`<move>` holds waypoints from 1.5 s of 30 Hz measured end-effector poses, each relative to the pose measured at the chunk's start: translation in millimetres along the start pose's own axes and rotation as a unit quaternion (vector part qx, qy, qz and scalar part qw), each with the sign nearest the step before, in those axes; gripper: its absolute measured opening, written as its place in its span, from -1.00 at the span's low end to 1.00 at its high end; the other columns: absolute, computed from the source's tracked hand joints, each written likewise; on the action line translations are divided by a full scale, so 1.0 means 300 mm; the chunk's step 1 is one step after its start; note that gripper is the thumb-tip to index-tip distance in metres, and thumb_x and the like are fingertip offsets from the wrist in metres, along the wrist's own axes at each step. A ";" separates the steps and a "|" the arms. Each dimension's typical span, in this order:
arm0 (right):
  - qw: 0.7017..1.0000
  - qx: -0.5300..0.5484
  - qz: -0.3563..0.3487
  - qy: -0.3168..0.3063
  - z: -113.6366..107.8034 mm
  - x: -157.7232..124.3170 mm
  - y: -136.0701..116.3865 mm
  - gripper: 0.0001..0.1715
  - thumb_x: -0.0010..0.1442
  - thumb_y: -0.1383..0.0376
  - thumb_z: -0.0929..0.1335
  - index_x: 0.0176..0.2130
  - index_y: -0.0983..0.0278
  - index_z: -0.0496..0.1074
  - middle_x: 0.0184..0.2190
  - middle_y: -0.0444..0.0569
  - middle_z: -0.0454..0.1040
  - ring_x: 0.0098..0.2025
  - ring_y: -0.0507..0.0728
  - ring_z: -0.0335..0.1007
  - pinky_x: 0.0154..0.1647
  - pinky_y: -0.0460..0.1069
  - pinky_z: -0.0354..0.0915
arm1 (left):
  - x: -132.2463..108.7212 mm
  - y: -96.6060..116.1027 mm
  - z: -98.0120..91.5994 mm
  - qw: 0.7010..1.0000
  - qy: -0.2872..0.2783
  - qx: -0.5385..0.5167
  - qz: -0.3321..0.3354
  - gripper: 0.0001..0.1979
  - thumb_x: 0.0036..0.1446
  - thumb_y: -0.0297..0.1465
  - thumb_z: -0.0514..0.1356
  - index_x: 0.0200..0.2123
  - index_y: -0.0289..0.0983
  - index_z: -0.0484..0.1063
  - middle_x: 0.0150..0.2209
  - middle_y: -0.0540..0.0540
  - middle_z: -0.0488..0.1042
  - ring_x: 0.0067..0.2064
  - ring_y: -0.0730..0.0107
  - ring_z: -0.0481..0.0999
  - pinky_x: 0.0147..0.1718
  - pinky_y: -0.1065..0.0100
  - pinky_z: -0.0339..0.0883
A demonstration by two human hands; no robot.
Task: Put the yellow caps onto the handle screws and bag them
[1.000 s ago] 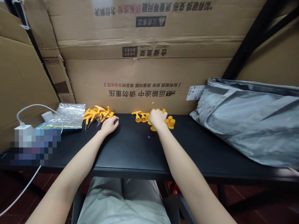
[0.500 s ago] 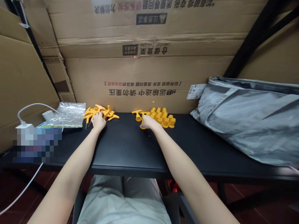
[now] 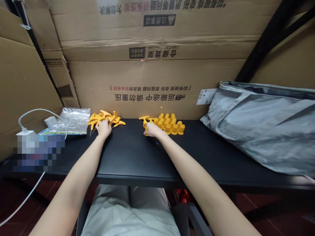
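Observation:
A heap of yellow T-shaped parts [image 3: 108, 117] with small metal springs lies at the back left of the black table [image 3: 133, 154]. My left hand [image 3: 104, 127] rests on the heap's near edge with its fingers curled down into it; what they grip is hidden. Right of centre, several yellow flanged caps [image 3: 172, 124] stand in a cluster, with one yellow T-shaped part [image 3: 144, 118] lying at their left. My right hand [image 3: 152, 129] sits just in front of that part, closed around a small yellow piece that shows at its left edge.
A crumpled clear plastic bag [image 3: 73, 120] lies left of the heap, beside a white charger [image 3: 50, 122] and its cable. A big grey bag [image 3: 265, 124] fills the table's right side. Cardboard boxes [image 3: 152, 75] wall off the back and left. A black frame post [image 3: 265, 42] slants at the right.
My left hand moved left and back onto the T-part heap. My right hand came off the cap cluster, shifting left and nearer with a yellow piece in it.

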State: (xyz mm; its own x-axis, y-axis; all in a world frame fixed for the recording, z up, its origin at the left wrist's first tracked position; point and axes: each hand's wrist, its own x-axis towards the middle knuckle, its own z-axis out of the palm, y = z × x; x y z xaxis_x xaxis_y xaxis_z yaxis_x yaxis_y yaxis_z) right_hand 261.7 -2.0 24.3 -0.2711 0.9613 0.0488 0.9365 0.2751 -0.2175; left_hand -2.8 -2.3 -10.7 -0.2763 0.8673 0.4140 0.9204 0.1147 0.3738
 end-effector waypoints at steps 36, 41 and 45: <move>0.990 0.035 -0.070 0.116 0.069 -0.008 0.030 -0.80 0.12 0.27 0.41 -0.27 0.31 0.36 -0.17 0.13 0.45 -0.13 0.21 0.42 -0.16 0.01 0.27 | 0.039 -0.079 -0.049 0.983 0.063 -0.014 -0.170 -0.62 0.07 -0.56 0.09 0.00 -0.33 0.28 0.04 -0.36 0.39 0.16 -0.08 0.28 0.03 -0.05 0.14; 0.984 0.046 -0.095 0.141 0.081 0.011 0.045 -0.77 0.05 0.33 0.44 -0.29 0.31 0.34 -0.21 0.09 0.44 -0.14 0.20 0.39 -0.16 0.01 0.25 | 0.039 -0.092 -0.030 0.981 0.098 -0.037 -0.161 -0.68 0.08 -0.55 0.08 -0.06 -0.28 0.33 0.00 -0.32 0.42 0.13 -0.07 0.31 0.02 -0.07 0.16; 0.983 0.041 -0.104 0.143 0.082 0.010 0.045 -0.79 0.08 0.31 0.42 -0.28 0.30 0.34 -0.21 0.09 0.45 -0.14 0.20 0.39 -0.16 0.02 0.25 | 0.052 -0.086 -0.039 0.963 0.167 -0.130 -0.168 -0.71 0.10 -0.49 0.09 -0.07 -0.26 0.31 -0.07 -0.24 0.46 0.09 0.01 0.35 0.06 -0.05 0.15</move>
State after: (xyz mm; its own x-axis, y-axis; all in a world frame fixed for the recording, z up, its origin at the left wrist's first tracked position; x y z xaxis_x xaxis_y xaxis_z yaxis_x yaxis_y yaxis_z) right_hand 268.2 4.4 -2.3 -0.3697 0.8519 0.3709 0.8434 0.4752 -0.2508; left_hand -34.0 2.5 -4.2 -0.6593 0.5930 0.4622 0.6759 0.1982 0.7099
